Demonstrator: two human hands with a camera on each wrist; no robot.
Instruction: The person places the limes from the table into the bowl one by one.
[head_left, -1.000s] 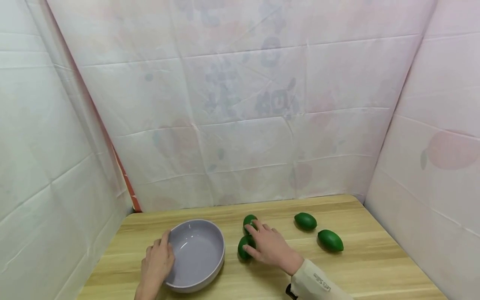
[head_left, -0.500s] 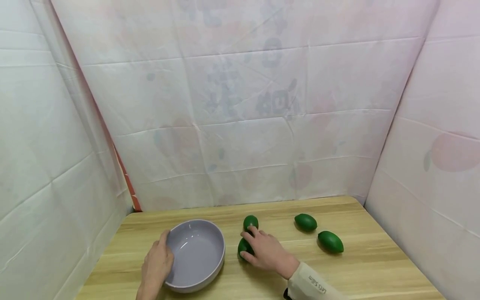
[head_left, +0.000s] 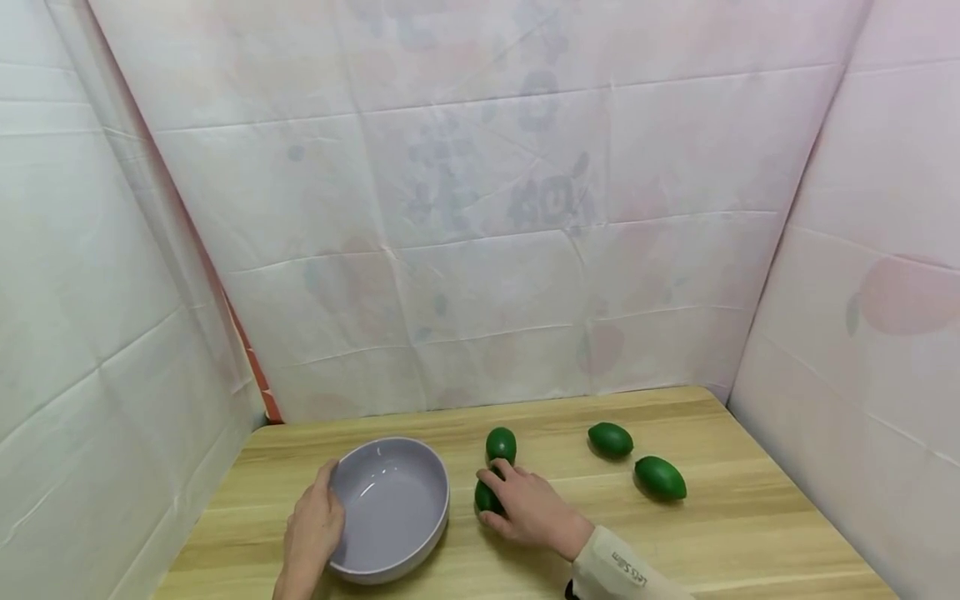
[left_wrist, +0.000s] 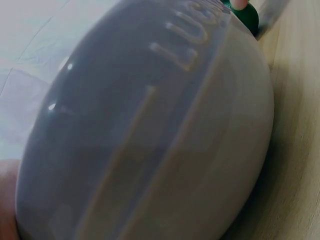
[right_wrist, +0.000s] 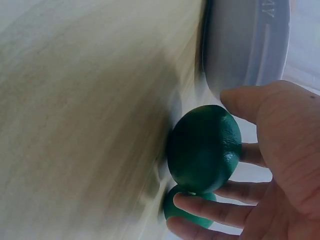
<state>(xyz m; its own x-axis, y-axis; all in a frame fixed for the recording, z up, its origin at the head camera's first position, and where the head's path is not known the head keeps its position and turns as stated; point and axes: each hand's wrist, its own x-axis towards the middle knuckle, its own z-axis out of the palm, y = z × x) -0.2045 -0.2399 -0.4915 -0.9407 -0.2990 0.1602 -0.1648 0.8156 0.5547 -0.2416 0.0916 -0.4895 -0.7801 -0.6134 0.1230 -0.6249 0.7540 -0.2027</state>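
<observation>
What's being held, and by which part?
The left hand holds the bowl by its left rim; the right hand is around a green fruit, grip unclear.

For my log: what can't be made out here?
Head: part of one green fruit, behind the right hand.
Head: dark wrist item, hidden by sleeve and bottom edge.
Left wrist: most of the left hand, beyond the left edge.
Right wrist: lettering on bowl, cut by top edge.
</observation>
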